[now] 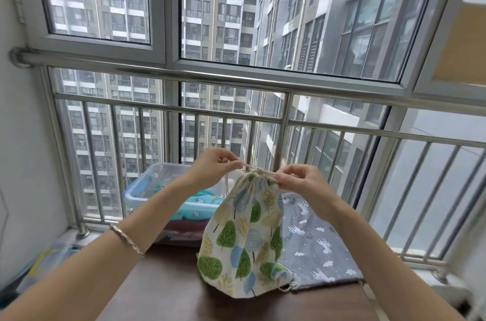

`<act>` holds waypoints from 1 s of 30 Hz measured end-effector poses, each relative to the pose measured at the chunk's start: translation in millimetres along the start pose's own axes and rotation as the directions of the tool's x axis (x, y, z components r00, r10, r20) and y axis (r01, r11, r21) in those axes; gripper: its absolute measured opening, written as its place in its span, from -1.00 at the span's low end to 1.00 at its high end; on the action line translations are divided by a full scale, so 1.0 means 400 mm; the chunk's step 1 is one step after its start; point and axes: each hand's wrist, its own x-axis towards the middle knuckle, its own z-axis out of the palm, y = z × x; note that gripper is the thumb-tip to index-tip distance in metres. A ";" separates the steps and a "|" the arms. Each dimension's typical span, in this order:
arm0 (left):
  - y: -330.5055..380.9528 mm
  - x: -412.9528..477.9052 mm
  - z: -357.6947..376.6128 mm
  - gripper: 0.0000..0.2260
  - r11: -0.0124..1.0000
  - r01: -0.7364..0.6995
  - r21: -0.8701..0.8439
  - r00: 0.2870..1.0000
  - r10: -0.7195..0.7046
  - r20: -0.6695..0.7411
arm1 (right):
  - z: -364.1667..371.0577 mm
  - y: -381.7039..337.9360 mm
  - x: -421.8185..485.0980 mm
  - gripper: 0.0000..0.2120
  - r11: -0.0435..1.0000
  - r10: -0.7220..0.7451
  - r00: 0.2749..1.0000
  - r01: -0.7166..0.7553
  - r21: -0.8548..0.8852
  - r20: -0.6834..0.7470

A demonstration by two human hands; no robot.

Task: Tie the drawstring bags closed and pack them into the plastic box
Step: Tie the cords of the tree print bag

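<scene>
Currently, through the head camera, we keep the tree-print bag standing on the tabletop, left hand and right hand each pinching its cord in curled fingers beside the gathered mouth. We judge the knot unfinished. A blue bag lies in the plastic box behind, and the grey bag alongside lies flat, not yet tied.
</scene>
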 end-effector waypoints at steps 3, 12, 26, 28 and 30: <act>0.007 -0.003 0.014 -0.92 0.997 0.002 -0.075 1.000 0.000 0.017 | 0.012 0.001 0.006 -0.84 0.986 0.112 0.985 -0.127 0.111 0.130; 0.008 -0.014 0.049 -0.92 0.982 -0.055 -0.182 0.998 0.051 -0.029 | 0.066 -0.025 0.063 -0.47 0.891 0.455 0.822 -0.421 -0.172 0.343; 0.016 -0.031 0.057 -0.82 0.863 -0.052 -0.502 0.998 0.069 0.015 | 0.103 -0.016 0.081 -0.72 0.845 0.528 0.773 -0.517 -0.133 0.351; 0.013 -0.029 0.063 -0.81 0.889 -0.051 -0.455 0.996 0.077 0.039 | 0.107 -0.024 0.083 -0.84 0.866 0.487 0.799 -0.495 -0.074 0.353; 0.008 -0.029 0.066 -0.79 0.915 -0.055 -0.400 0.994 0.088 0.065 | 0.107 -0.034 0.081 -0.89 0.883 0.442 0.821 -0.469 -0.014 0.362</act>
